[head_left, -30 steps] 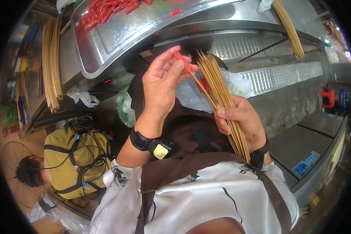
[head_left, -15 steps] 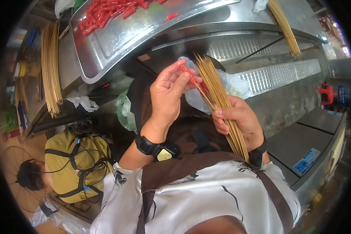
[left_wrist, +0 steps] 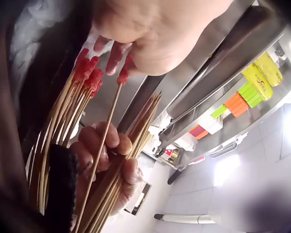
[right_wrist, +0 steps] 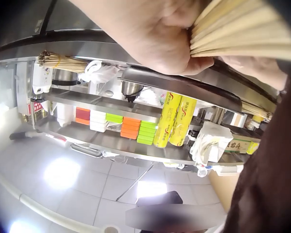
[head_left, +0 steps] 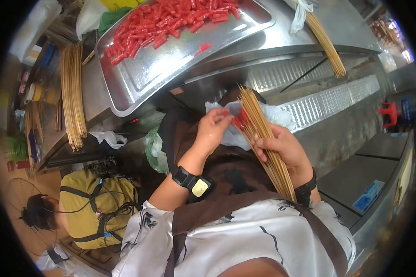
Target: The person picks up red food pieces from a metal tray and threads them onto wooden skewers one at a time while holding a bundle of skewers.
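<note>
My left hand is raised in front of the apron, its thumb and fingers pinching a glossy red food piece. That piece sits on the tip of a single bamboo skewer in the left wrist view. My right hand grips a thick bundle of bamboo skewers, points up and slanting away. Beside the bundle, several skewers carry red food pieces at their tips. The right wrist view shows the bundle's sticks in the curled right hand.
A metal tray heaped with cut red pieces stands on the steel counter. Skewer bundles lie at the counter's left and right. A plastic bag is behind the hands. Someone with a yellow-brown backpack is at the left.
My left hand has come down and right, closer to the skewer tips, with the red piece at its fingertips. The right hand keeps its grip. More of the tray shows as the head view shifts.
</note>
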`<state>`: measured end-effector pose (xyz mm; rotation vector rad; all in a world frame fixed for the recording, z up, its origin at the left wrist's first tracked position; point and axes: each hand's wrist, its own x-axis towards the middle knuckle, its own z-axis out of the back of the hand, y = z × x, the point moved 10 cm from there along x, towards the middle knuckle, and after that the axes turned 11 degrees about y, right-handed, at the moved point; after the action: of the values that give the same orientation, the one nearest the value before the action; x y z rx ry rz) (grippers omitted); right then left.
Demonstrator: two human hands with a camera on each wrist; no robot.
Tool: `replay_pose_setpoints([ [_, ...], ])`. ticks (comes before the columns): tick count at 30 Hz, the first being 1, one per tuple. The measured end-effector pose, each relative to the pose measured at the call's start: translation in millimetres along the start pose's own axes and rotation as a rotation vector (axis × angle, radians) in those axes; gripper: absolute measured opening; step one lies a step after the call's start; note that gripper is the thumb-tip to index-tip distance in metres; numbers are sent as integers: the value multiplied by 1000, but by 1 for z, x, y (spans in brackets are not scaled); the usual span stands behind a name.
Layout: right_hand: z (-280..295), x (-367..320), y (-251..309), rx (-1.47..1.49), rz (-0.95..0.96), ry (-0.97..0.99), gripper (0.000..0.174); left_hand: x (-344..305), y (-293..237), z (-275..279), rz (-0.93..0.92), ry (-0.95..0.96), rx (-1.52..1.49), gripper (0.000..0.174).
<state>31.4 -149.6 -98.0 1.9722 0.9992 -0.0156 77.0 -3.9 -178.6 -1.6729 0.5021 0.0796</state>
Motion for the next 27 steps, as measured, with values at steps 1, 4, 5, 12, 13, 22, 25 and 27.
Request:
replay_pose_setpoints([
  [1,-3,-1,-4,21,-54,27,20,2,9,3,30,10,33,28],
  [4,-8,6,-9,93,-33,67,24,3,14,1,-8,44,-24,26],
  [5,-6,11,-16,166,2,65,31,5,14,4,-15,34,107,26],
  [12,-1,13,-22,129,-32,49,29,-30,-113,4,-174,96,670,35],
  [13,-1,14,-21,152,-22,67,26,-35,-149,12,-166,114,467,32],
  [22,-3,10,-16,278,25,76,25,13,-272,83,-390,-430,1485,21],
  [25,-6,10,-7,328,40,97,24,50,-248,100,-153,-218,1477,23],
  [27,-6,4,-14,335,32,67,22,52,-243,109,-103,-294,1507,26],
])
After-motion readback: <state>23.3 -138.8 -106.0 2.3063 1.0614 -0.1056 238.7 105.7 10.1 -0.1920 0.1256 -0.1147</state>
